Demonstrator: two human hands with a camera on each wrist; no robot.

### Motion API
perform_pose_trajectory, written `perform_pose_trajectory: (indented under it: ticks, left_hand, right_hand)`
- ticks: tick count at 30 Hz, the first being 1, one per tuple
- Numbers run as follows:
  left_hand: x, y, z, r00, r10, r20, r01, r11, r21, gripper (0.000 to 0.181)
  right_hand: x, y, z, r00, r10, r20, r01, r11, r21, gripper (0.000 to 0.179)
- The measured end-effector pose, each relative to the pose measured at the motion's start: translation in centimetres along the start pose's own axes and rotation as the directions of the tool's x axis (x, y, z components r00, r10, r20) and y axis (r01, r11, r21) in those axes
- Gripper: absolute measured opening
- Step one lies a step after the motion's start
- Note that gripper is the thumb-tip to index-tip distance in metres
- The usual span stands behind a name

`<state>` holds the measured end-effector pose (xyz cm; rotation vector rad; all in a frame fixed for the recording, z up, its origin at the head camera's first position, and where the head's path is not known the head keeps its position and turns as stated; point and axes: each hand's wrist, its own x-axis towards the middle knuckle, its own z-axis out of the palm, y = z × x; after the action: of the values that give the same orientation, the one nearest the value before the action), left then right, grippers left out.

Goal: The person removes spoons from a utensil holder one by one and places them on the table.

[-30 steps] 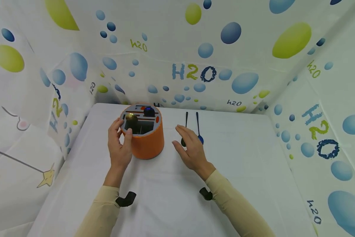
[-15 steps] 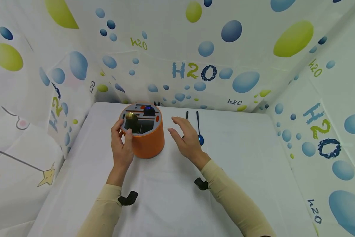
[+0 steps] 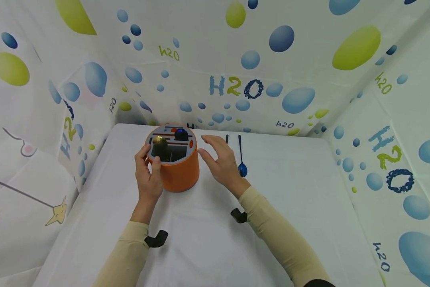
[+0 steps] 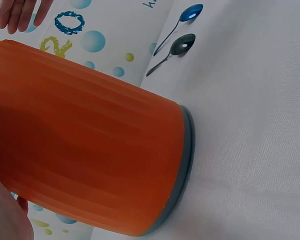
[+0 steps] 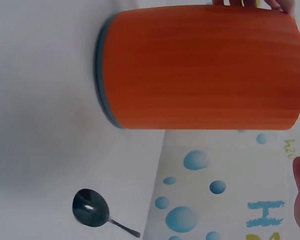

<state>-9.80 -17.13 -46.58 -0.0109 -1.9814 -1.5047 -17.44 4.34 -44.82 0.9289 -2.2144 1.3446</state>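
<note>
An orange, round utensil holder (image 3: 180, 177) with a grey slotted top stands upright on the table. My left hand (image 3: 149, 177) grips its left rim, thumb at the front and fingers along the side. A gold, rounded spoon-like head (image 3: 160, 142) and a dark blue one (image 3: 181, 134) stick up from the slots. My right hand (image 3: 222, 165) hovers just right of the holder, apart from it, fingers loosely bent and holding nothing. Behind it, a dark spoon (image 4: 182, 45) is mostly hidden in the head view. Beside that spoon lies a blue spoon (image 3: 242, 169).
White cloth covers the table (image 3: 290, 199). A white curtain (image 3: 186, 48) printed with blue and green bubbles rises along the back and both sides. The holder stands near the table's back edge.
My right hand has moved left and a little away from me toward the holder, uncovering the blue spoon and covering the dark one. My left hand stays on the holder, nearly still.
</note>
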Motion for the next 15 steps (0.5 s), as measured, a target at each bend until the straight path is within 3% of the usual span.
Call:
perform_pose_trajectory:
  ticks: [7, 15]
  left_hand:
    - [-0.1, -0.2, 0.1, 1.000, 0.018, -0.017, -0.018, 1.000, -0.010, 0.049]
    - [-0.2, -0.3, 0.2, 0.999, 0.030, -0.011, -0.030, 1.000, -0.001, 0.049]
  right_hand:
    - [0.9, -0.4, 0.4, 0.997, 0.046, 0.056, -0.047, 0.999, 0.012, 0.045]
    - [1.4, -0.2, 1.0, 0.997, 0.045, 0.062, -0.045, 0.999, -0.001, 0.042]
